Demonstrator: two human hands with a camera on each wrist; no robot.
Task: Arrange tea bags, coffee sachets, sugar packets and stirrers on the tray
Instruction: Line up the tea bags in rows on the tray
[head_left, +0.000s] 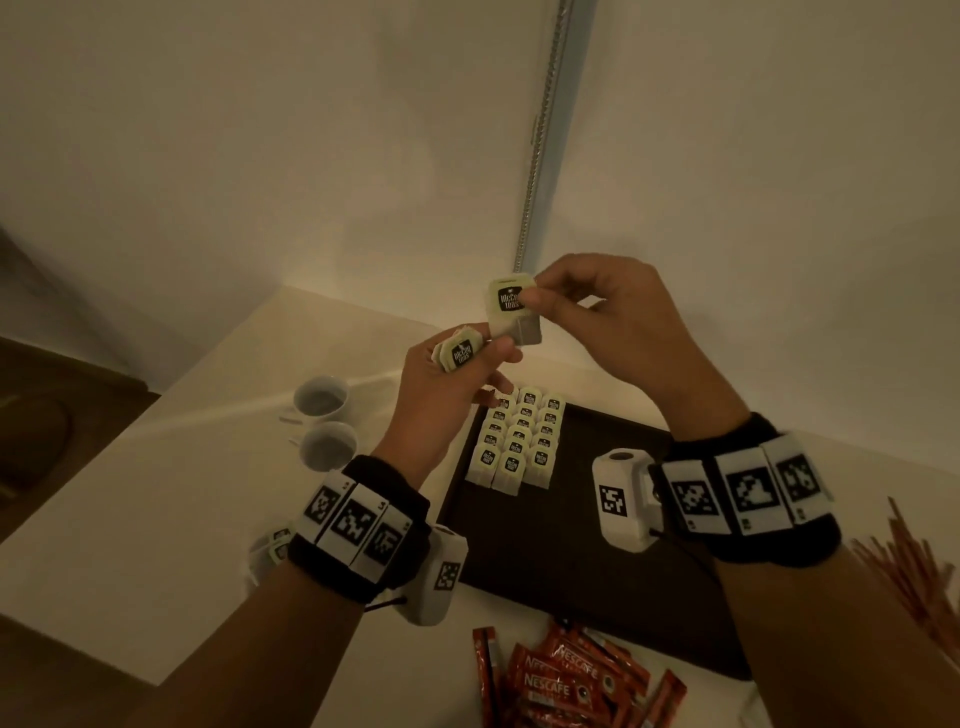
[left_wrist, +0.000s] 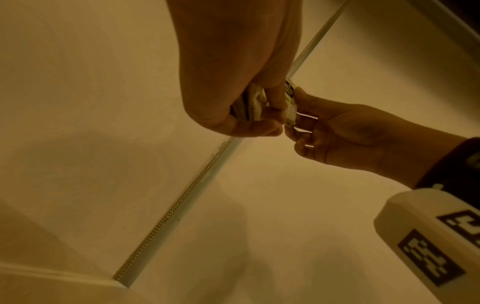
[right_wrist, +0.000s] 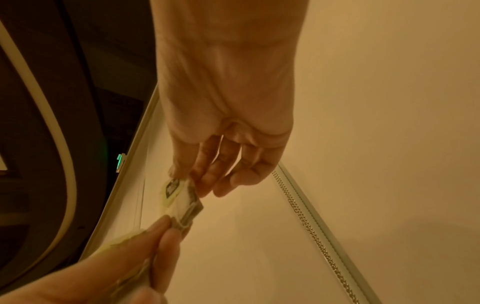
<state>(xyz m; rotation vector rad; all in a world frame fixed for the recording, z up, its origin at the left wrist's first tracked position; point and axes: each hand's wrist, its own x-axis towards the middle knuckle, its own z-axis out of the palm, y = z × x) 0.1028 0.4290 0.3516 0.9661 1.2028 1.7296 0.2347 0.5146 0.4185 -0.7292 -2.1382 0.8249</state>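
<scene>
Both hands are raised above the dark tray (head_left: 571, 571). My right hand (head_left: 602, 322) pinches one pale green tea bag (head_left: 511, 309) by its upper edge; the same tea bag (right_wrist: 179, 197) shows below its fingers in the right wrist view. My left hand (head_left: 457, 384) grips a small stack of tea bags (head_left: 460, 349), and its thumb and finger touch the lower end of the single bag. Several tea bags (head_left: 519, 441) stand in three neat rows at the tray's far left corner. Red coffee sachets (head_left: 561, 680) lie heaped at the near edge. Thin stirrers (head_left: 904, 566) lie at the right.
Two white cups (head_left: 324, 421) stand left of the tray on the white table (head_left: 156, 519). More tea bags (head_left: 275, 543) lie on the table by my left wrist. A wall corner with a metal strip (head_left: 540, 135) rises behind the table.
</scene>
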